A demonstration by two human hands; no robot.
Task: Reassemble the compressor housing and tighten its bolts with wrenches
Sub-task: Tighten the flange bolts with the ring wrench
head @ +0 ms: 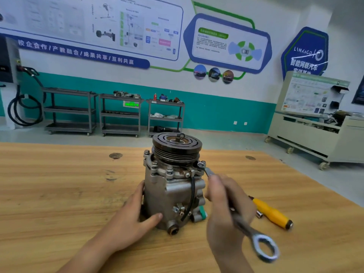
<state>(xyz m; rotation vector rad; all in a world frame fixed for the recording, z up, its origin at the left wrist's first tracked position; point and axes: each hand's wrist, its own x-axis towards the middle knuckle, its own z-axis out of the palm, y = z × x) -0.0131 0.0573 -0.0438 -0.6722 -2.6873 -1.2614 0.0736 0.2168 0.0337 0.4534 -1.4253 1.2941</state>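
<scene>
The worktop point(59, 194) carries the compressor point(173, 186) standing upright near its middle, pulley end up, with its bolts ringed around the flange just under the pulley. The left hand point(128, 219) is laid open against the compressor's lower left side, fingers spread around the body and thumb toward the front, bracing it without closing on anything.

The right hand point(226, 209) is nearer the work: its grip is wrapped around the shaft of a wrench point(248, 229), whose long axis runs slantwise from the bolt point(201, 164) at the flange's right edge down and toward the camera, ending in a big ring that hangs free over the worktop. The small far end sits at that bolt, up and to the left of the grip, so a tightening swing would likely pivot there (the ring end sweeping wide).

Whether the far end is fully seated on the bolt head is hard to make out, and the hand hides the wrench's middle. The fingers are blurred. A yellow-handled tool point(273, 214) lies well apart to the right, a small socket point(259, 214) just beside it.
</scene>
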